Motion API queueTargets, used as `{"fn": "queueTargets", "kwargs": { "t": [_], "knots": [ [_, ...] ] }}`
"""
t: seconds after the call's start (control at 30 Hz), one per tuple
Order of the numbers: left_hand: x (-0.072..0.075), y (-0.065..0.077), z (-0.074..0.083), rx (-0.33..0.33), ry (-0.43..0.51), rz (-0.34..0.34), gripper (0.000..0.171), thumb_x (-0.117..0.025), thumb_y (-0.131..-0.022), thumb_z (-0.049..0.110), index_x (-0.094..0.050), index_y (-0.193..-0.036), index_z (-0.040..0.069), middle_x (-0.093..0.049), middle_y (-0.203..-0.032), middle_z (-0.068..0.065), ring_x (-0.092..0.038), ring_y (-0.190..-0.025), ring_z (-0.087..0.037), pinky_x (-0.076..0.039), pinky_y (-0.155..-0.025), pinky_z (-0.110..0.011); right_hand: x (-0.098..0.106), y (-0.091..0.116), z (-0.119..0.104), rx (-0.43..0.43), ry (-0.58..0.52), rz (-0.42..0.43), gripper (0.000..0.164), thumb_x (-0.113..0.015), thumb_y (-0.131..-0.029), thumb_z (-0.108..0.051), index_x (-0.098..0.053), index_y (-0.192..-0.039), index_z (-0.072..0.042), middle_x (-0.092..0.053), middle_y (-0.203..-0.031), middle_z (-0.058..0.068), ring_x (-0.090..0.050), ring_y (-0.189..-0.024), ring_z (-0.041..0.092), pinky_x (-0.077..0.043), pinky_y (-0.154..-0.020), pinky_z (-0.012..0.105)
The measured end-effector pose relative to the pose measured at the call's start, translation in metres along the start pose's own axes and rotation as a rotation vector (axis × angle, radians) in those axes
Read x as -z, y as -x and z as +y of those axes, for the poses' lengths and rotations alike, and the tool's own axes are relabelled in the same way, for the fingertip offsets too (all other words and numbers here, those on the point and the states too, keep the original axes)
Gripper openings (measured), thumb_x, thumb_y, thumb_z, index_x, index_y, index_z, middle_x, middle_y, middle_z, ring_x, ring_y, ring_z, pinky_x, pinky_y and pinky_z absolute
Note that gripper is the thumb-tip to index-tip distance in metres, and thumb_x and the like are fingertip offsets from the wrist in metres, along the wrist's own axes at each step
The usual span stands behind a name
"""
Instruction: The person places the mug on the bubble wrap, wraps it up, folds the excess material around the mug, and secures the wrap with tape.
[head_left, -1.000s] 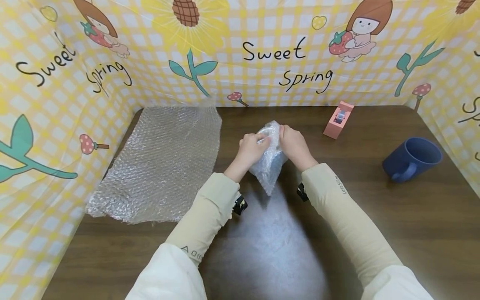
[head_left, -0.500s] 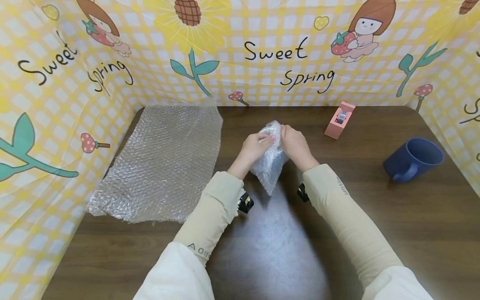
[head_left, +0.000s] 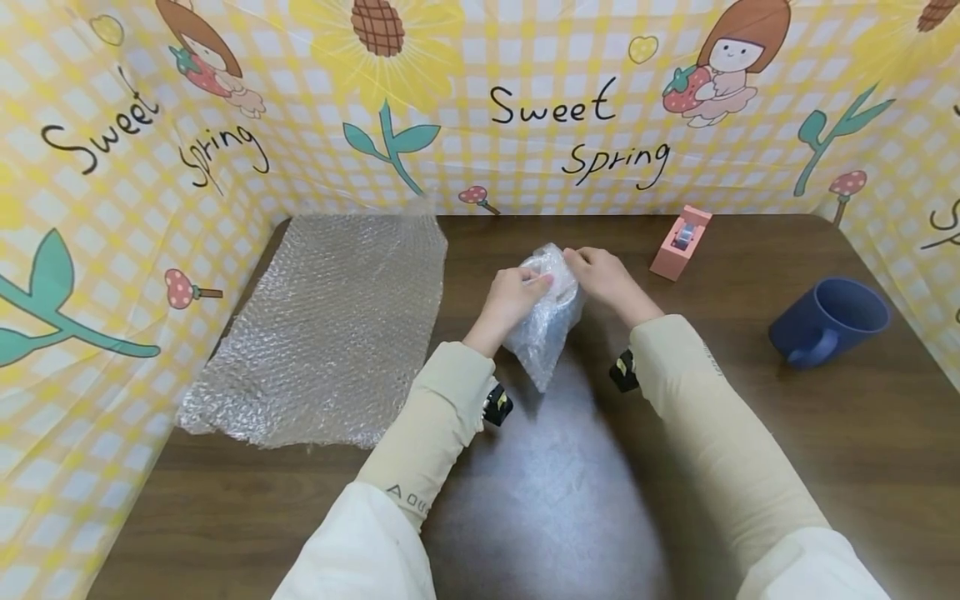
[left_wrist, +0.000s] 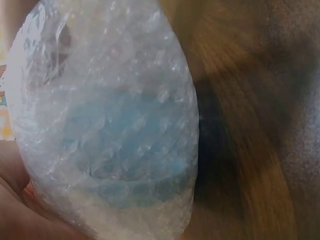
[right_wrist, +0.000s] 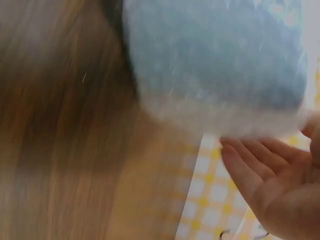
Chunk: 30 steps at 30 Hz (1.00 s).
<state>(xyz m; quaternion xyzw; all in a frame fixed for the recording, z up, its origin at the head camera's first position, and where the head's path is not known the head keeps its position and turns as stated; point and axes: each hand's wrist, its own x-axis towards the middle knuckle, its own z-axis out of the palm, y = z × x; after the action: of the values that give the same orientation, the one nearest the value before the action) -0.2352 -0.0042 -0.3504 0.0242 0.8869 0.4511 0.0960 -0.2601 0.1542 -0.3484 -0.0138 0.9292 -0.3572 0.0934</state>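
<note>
A bundle of bubble wrap stands on the table between both hands, pointed at its near end. Through the wrap in the left wrist view shows a pale blue object with a curved lower edge; its kind is hard to make out. My left hand holds the top left of the bundle, thumb pressed on the wrap. My right hand is at its upper right edge. In the right wrist view that hand's fingers are extended by the wrapped bundle's edge, not curled round it.
A large flat sheet of bubble wrap lies on the left of the brown table. Back right stands a pink tape dispenser. Further right is a blue mug. A yellow checked cloth walls the back and sides.
My right hand has loosened and shifted right, away from the bundle's top. The left hand has slid slightly right and keeps hold of the wrap. The bundle stays nearly in place.
</note>
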Motion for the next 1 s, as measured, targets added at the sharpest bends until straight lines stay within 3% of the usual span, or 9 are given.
{"fn": "queueTargets", "kwargs": {
  "t": [0.07,0.23,0.33,0.4,0.53,0.7,0.83,0.93,1.0],
  "knots": [
    [0.001,0.000,-0.001,0.016,-0.018,-0.003,0.034,-0.056,-0.096,0.029,-0.068,-0.112,0.002,-0.064,-0.125,-0.015,-0.059,-0.115,-0.027,-0.046,-0.097,-0.038,0.004,-0.002,0.008,-0.043,-0.052,0.106,0.054,-0.036,-0.102,-0.038,-0.047,-0.135,0.003,-0.051,-0.137,0.024,-0.046,-0.128,0.037,-0.037,-0.108,0.047],
    [0.001,0.000,-0.002,0.051,-0.054,-0.019,0.035,-0.054,-0.096,0.033,-0.067,-0.116,0.008,-0.061,-0.131,-0.011,-0.056,-0.122,-0.024,-0.045,-0.100,-0.038,0.010,-0.007,0.036,-0.188,-0.200,0.519,0.045,-0.056,-0.095,-0.028,-0.049,-0.125,0.006,-0.050,-0.127,0.026,-0.048,-0.118,0.039,-0.037,-0.103,0.045],
    [0.000,0.001,-0.002,0.057,-0.063,-0.010,0.035,-0.054,-0.096,0.034,-0.067,-0.118,0.009,-0.060,-0.132,-0.011,-0.056,-0.122,-0.024,-0.046,-0.100,-0.039,0.015,-0.010,0.052,-0.297,-0.254,0.647,0.055,-0.061,-0.091,-0.030,-0.041,-0.129,0.005,-0.042,-0.131,0.025,-0.041,-0.124,0.039,-0.032,-0.108,0.043],
    [0.000,0.002,-0.001,0.059,-0.073,-0.001,0.035,-0.054,-0.096,0.035,-0.067,-0.118,0.010,-0.060,-0.132,-0.010,-0.057,-0.121,-0.024,-0.046,-0.098,-0.040,0.019,-0.011,0.061,-0.374,-0.288,0.666,0.063,-0.062,-0.090,-0.033,-0.036,-0.133,0.003,-0.038,-0.135,0.023,-0.038,-0.128,0.037,-0.031,-0.111,0.041],
    [-0.001,0.003,0.001,0.069,-0.080,0.009,0.035,-0.054,-0.096,0.036,-0.067,-0.118,0.012,-0.060,-0.133,-0.009,-0.058,-0.120,-0.024,-0.047,-0.096,-0.042,0.028,-0.012,0.072,-0.470,-0.312,0.622,0.073,-0.060,-0.089,-0.039,-0.027,-0.140,0.002,-0.033,-0.141,0.022,-0.034,-0.133,0.034,-0.027,-0.115,0.038],
    [0.000,0.004,-0.001,0.084,-0.074,0.020,0.036,-0.054,-0.096,0.038,-0.067,-0.118,0.013,-0.059,-0.134,-0.010,-0.057,-0.121,-0.026,-0.046,-0.096,-0.045,0.032,-0.012,0.076,-0.489,-0.230,0.506,0.078,-0.056,-0.091,-0.044,-0.027,-0.141,0.008,-0.035,-0.143,0.027,-0.035,-0.133,0.040,-0.028,-0.114,0.043],
    [0.000,0.004,-0.001,0.095,-0.074,0.024,0.036,-0.054,-0.096,0.038,-0.066,-0.119,0.013,-0.057,-0.136,-0.010,-0.056,-0.122,-0.026,-0.045,-0.097,-0.047,0.032,-0.009,0.083,-0.454,-0.182,0.406,0.070,-0.052,-0.093,-0.046,-0.040,-0.135,0.010,-0.048,-0.135,0.028,-0.049,-0.112,0.038,-0.042,-0.096,0.043],
    [-0.001,0.004,-0.002,0.103,-0.078,0.017,0.037,-0.053,-0.096,0.040,-0.065,-0.120,0.014,-0.053,-0.138,-0.012,-0.053,-0.124,-0.028,-0.043,-0.099,-0.048,0.031,-0.008,0.089,-0.447,-0.168,0.378,0.068,-0.050,-0.094,-0.047,-0.046,-0.131,0.010,-0.052,-0.129,0.027,-0.046,-0.099,0.032,-0.040,-0.081,0.038],
    [-0.002,0.004,-0.002,0.106,-0.080,0.010,0.038,-0.052,-0.097,0.040,-0.064,-0.121,0.014,-0.050,-0.139,-0.014,-0.051,-0.126,-0.028,-0.042,-0.100,-0.048,0.031,-0.008,0.091,-0.442,-0.144,0.386,0.071,-0.049,-0.093,-0.051,-0.048,-0.129,0.010,-0.053,-0.128,0.028,-0.046,-0.098,0.033,-0.040,-0.080,0.039]
  ]
}}
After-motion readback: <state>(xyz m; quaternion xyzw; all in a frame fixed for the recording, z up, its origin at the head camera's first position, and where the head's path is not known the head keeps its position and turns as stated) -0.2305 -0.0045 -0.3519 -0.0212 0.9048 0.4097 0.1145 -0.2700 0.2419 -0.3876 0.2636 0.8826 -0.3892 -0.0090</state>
